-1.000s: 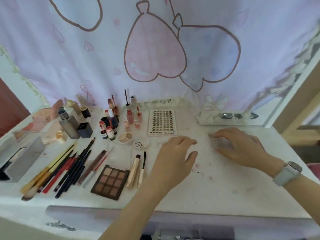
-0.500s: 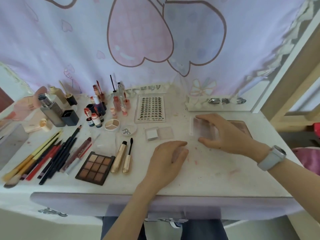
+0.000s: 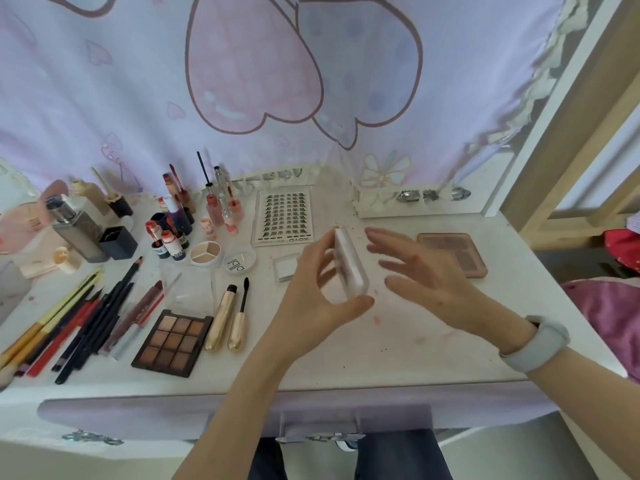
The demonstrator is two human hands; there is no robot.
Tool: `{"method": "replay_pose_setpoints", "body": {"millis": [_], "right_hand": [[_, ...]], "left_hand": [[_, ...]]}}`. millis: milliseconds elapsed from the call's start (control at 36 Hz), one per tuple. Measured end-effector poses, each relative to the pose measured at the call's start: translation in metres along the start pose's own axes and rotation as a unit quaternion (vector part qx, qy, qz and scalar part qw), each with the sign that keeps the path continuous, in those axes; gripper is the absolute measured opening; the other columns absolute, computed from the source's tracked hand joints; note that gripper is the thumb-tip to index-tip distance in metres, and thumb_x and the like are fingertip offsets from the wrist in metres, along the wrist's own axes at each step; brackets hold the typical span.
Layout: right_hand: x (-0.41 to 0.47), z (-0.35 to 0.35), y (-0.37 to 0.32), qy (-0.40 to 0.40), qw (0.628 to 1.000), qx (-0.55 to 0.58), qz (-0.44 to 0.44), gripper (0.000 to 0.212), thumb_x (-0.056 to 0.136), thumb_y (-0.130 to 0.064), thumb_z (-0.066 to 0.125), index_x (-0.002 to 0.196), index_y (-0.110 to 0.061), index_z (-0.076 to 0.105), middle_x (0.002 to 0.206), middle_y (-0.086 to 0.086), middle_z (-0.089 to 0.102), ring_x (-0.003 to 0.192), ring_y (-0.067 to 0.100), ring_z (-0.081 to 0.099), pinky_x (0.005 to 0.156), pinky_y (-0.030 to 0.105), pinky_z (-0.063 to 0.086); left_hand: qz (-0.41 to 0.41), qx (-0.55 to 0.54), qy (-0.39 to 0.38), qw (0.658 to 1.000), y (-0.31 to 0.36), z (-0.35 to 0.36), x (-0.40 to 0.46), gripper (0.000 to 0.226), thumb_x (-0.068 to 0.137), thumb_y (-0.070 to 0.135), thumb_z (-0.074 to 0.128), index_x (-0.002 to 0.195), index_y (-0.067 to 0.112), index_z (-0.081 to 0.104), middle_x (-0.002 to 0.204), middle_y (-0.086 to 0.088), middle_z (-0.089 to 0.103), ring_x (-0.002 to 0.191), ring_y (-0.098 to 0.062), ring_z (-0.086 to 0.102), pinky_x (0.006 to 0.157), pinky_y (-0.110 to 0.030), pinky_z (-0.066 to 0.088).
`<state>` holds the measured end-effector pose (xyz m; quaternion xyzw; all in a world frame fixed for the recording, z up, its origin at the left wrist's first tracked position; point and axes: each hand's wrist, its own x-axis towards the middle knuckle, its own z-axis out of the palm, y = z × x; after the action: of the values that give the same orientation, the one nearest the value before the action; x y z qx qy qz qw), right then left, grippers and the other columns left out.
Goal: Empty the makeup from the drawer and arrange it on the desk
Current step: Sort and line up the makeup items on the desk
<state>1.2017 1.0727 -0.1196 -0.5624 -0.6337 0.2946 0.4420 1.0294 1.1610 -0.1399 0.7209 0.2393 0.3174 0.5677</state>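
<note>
Most of the makeup is already lying in rows across the left half of the desk [image 3: 398,351]; we are handling one remaining piece at its middle. Largest first: the desk is bearing the lash card [image 3: 283,216] at the back, the brown palette [image 3: 172,341] at the front left, and a pink palette [image 3: 453,252] lying flat to the right.

We are holding a clear case [image 3: 349,261] on edge, raised off the surface, just right of the small white pan [image 3: 285,266]. Our left hand [image 3: 311,299] is pinching it, thumb at its near end and fingers behind its far end. Our right hand [image 3: 422,275] is hovering just beside it, fingers spread and gripping nothing.

In our judgement the step is to set this case down flat. We are advising that the right hand steady the free face, that the case be lowered into the bare patch between pan and pink palette, and that the pinch be let go only once it lies flat, since a case on edge may tip.
</note>
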Motion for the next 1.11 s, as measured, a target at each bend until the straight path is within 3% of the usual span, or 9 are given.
{"method": "replay_pose_setpoints", "body": {"millis": [56,139,250,333,417,500,667,1028,1111], "right_hand": [[0.004,-0.002,-0.006,0.005,0.995,0.082,0.063,0.046,0.083,-0.034,0.052,0.128,-0.024,0.047,0.136,-0.006,0.05,0.119,0.007,0.053,0.101,0.033,0.045],[0.008,0.001,-0.007,-0.004,0.99,0.108,0.086,0.026,0.088,-0.028,0.051,0.113,-0.03,0.058,0.114,-0.012,0.067,0.104,0.006,0.063,0.086,0.02,0.051],[0.011,0.002,-0.013,0.013,0.997,0.013,0.073,0.035,0.094,-0.011,0.048,0.095,-0.043,0.063,0.088,-0.022,0.071,0.084,-0.001,0.066,0.072,0.013,0.051],[0.011,-0.002,-0.015,-0.002,0.997,-0.006,0.078,0.035,0.094,-0.013,0.049,0.094,-0.044,0.066,0.092,-0.011,0.073,0.089,0.011,0.067,0.082,0.03,0.055],[0.01,-0.004,-0.017,-0.032,0.996,-0.016,0.084,0.036,0.091,-0.014,0.052,0.096,-0.048,0.063,0.096,-0.018,0.071,0.093,0.003,0.066,0.088,0.029,0.053],[0.01,-0.005,-0.021,-0.041,0.994,-0.05,0.093,0.034,0.088,-0.017,0.052,0.097,-0.048,0.062,0.096,-0.02,0.07,0.093,-0.002,0.065,0.087,0.03,0.053],[0.011,-0.004,-0.024,-0.028,0.991,-0.089,0.1,0.03,0.084,-0.018,0.052,0.094,-0.044,0.063,0.093,-0.017,0.071,0.088,-0.003,0.065,0.082,0.03,0.055],[0.016,0.002,-0.016,-0.008,0.985,-0.117,0.128,0.029,0.082,-0.019,0.053,0.105,-0.028,0.067,0.092,-0.015,0.071,0.086,-0.001,0.065,0.08,0.025,0.055],[0.019,-0.004,-0.01,0.032,0.987,-0.037,0.153,0.03,0.083,-0.009,0.054,0.11,-0.022,0.062,0.091,-0.01,0.071,0.084,0.009,0.068,0.078,0.03,0.057]], "left_hand": [[0.037,0.099,0.015,0.994,0.001,0.002,0.0,0.087,0.065,0.026,0.08,0.137,0.03,0.032,0.136,0.013,0.04,0.127,0.001,0.039,0.103,-0.011,0.03],[0.08,0.21,0.024,0.974,0.003,0.007,0.001,0.085,0.068,0.027,0.08,0.136,0.034,0.03,0.133,0.023,0.035,0.125,0.008,0.032,0.098,-0.002,0.024],[0.112,0.285,0.035,0.951,0.0,0.016,-0.001,0.09,0.068,0.028,0.079,0.142,0.026,0.027,0.133,0.02,0.03,0.127,0.003,0.027,0.106,-0.02,0.024],[0.117,0.284,0.037,0.951,-0.001,0.02,-0.002,0.097,0.067,0.028,0.08,0.142,0.033,0.019,0.129,0.022,0.026,0.125,0.003,0.025,0.103,-0.009,0.021],[0.128,0.291,0.028,0.948,-0.002,0.023,-0.002,0.097,0.067,0.028,0.08,0.145,0.028,0.022,0.124,0.027,0.021,0.125,-0.001,0.027,0.099,0.001,0.018],[0.146,0.289,0.042,0.945,-0.005,0.028,-0.002,0.087,0.069,0.022,0.079,0.142,0.018,0.03,0.128,0.015,0.024,0.124,-0.005,0.03,0.098,0.002,0.02],[0.141,0.245,0.063,0.957,-0.012,0.038,0.0,0.084,0.068,0.014,0.08,0.138,0.011,0.035,0.125,0.007,0.026,0.116,0.02,0.024,0.09,0.004,0.026],[0.124,0.169,0.064,0.976,-0.018,0.034,0.001,0.087,0.065,0.011,0.08,0.131,0.035,0.029,0.128,0.006,0.029,0.12,0.003,0.036,0.094,-0.003,0.032],[0.127,0.153,0.065,0.978,-0.017,0.027,-0.002,0.09,0.062,0.012,0.08,0.128,0.043,0.029,0.132,0.016,0.027,0.124,0.0,0.035,0.101,-0.014,0.036]]}}
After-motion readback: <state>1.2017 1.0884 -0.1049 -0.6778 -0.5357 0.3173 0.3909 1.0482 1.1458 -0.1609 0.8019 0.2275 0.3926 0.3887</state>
